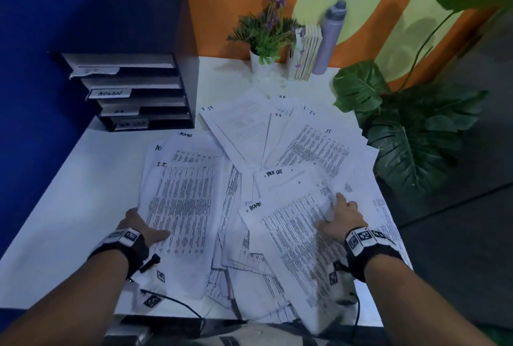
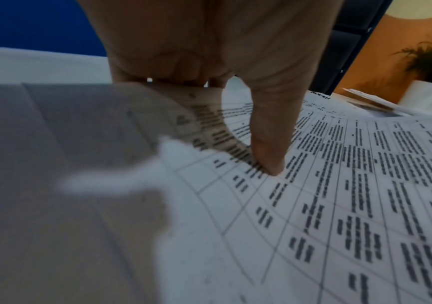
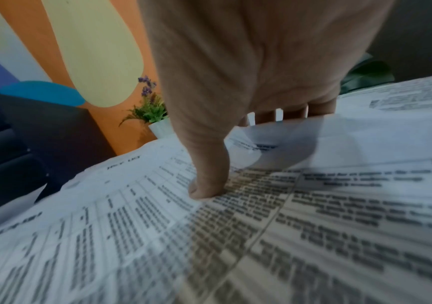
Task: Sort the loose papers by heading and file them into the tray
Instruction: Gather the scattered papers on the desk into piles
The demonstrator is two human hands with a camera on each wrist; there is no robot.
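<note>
The loose papers (image 1: 263, 179) lie spread in an overlapping heap across the white bench (image 1: 69, 207), hand-lettered IT, ADMIN, HR and TASK LIST. The left hand (image 1: 141, 227) pinches the left edge of an IT sheet (image 1: 180, 207), thumb (image 2: 269, 144) on top, fingers beneath. The right hand (image 1: 341, 219) pinches an ADMIN sheet (image 1: 291, 234) likewise, thumb (image 3: 207, 174) pressing the print. The black tray (image 1: 133, 90), with labelled slots, stands at the bench's far left corner.
</note>
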